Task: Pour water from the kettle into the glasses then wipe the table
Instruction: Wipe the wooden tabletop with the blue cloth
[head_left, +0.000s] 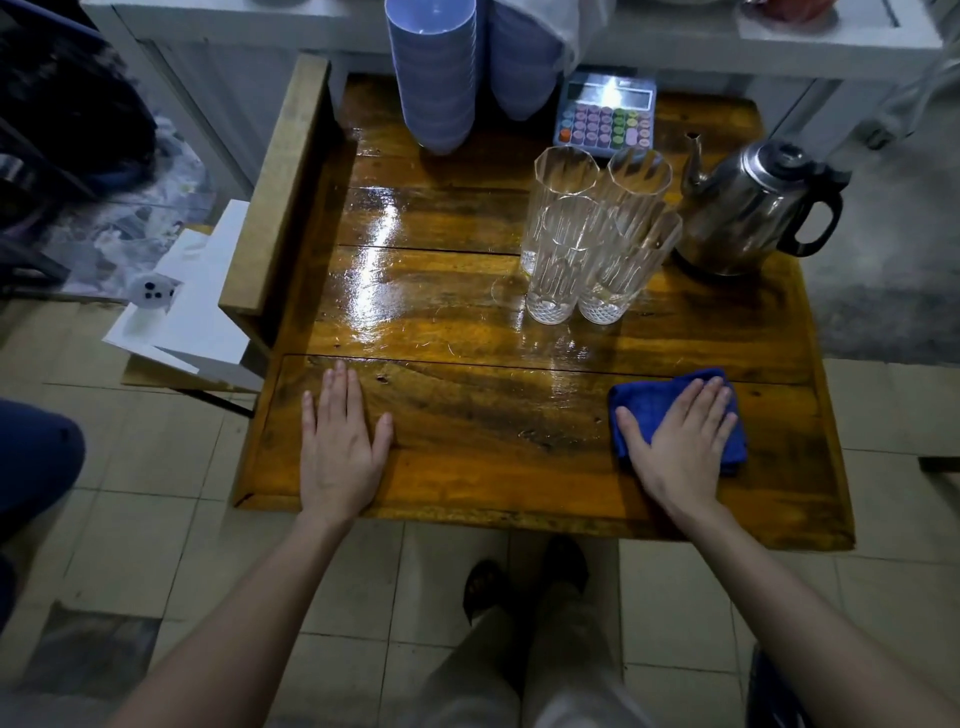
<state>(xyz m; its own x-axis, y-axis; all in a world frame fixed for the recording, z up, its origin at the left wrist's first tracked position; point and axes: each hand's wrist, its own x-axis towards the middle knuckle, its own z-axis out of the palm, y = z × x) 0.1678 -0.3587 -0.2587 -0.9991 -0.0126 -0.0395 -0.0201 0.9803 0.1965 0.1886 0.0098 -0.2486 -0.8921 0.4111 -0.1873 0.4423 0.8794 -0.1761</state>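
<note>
A steel kettle (756, 208) with a black handle stands at the right rear of the glossy wooden table (467, 415). Several tall clear glasses (597, 234) are clustered just left of it; they look almost empty. A folded blue cloth (644, 402) lies near the table's front right. My right hand (685, 441) rests flat on it, fingers spread. My left hand (340, 441) lies flat and open on the bare wood at the front left, holding nothing.
A calculator (605, 111) with coloured keys and two stacks of blue bowls (434, 73) stand at the table's back. A white box (192, 301) sits off the left edge. A raised wooden board (283, 182) borders the left side. Tiled floor lies below.
</note>
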